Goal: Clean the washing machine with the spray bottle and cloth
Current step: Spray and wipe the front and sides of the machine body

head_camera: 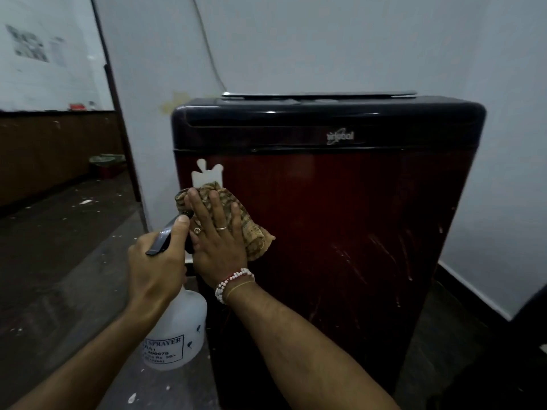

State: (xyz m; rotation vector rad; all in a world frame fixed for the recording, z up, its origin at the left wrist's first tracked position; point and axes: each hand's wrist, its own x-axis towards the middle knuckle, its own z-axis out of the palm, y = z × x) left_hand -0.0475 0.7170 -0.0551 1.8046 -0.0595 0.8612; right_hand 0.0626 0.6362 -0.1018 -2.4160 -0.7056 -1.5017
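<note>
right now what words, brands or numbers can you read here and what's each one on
"Whirlpool" logo, blurred but recognisable: dark top panel of the washing machine.
"SPRAYER": boxed label on the spray bottle held in the left hand.
"400078" and "Rs 99/-": lower lines of that label, only partly legible; the rest is too blurred.
Papers on the whiteboard: too blurred to read.
White sticker above the cloth: no text visible.

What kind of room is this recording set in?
Probably a bare utility or storage corner indoors, possibly under renovation. A dark red washing machine stands against plain white walls, the grey floor is flecked with white paint-like spots, and a basket sits by the far wall.
</note>
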